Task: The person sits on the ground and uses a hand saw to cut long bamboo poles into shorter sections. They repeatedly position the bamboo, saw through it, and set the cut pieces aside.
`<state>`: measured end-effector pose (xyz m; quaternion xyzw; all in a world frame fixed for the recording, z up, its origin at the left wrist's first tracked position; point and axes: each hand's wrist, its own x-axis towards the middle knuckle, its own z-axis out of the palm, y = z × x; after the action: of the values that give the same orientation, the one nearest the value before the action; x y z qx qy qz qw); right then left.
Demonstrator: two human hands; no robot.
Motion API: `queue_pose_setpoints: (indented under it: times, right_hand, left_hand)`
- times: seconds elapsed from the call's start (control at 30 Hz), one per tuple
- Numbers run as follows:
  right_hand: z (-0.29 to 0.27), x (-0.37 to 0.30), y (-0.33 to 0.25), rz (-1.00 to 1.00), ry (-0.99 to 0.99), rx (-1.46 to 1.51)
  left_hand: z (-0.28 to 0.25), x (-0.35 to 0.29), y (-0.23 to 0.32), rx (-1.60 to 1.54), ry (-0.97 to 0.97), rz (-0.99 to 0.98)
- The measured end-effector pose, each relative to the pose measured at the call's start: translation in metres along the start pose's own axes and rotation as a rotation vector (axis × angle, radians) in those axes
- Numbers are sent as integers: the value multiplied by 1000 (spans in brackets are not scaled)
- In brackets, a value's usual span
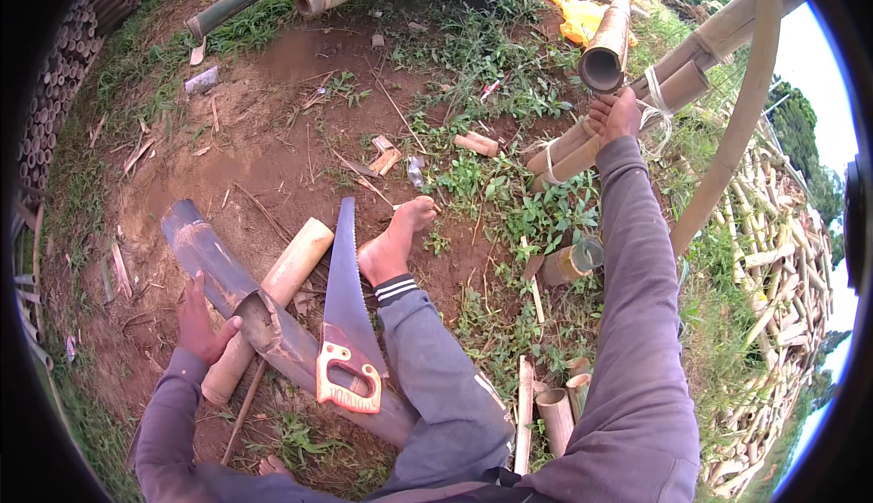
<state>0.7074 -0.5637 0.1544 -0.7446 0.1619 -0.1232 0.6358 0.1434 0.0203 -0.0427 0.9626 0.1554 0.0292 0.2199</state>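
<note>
Bamboo is what both our hands are on. Our right hand is stretched far forward and closed on the near end of a long bamboo pole, just under its hollow cut mouth; that pole runs away from us, rising up and slightly to the right, open end facing back toward us. It rests beside a lashed bundle of poles that slants from low left to high right just beyond this hand.

Our left hand sits close in, low and to the left, fingers wrapped over a short pale bamboo piece whose long axis runs from this hand forward and to the right. A dark split bamboo trough crosses it the other way, its far end forward and left of this hand, its near end running right.

Between our hands, much nearer the left one, a handsaw lies on the trough, orange handle toward us, blade pointing straight away. Our bare foot is planted just right of the blade.
</note>
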Motion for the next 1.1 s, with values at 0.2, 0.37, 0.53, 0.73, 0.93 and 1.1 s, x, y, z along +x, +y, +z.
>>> queue_pose_setpoints:
  times: [0.2,0.37,0.53,0.73,0.93,1.1]
  right_hand:
    - [29,-38,-73,-57,-75,179]
    - [28,3,-97,23,-312,-33]
    - [31,28,-75,84,-357,104]
    - [42,30,-72,78,-242,116]
    - [35,43,-66,58,-218,158]
    - [39,-2,-59,120,-405,479]
  left_hand:
    - [4,-2,-21,86,36,63]
    - [2,0,-5,-4,39,47]
    - [4,3,-6,-76,49,-32]
    - [-4,10,8,-93,15,-99]
    - [-2,17,7,-173,-33,-141]
    - [-10,16,9,-296,-36,-237]
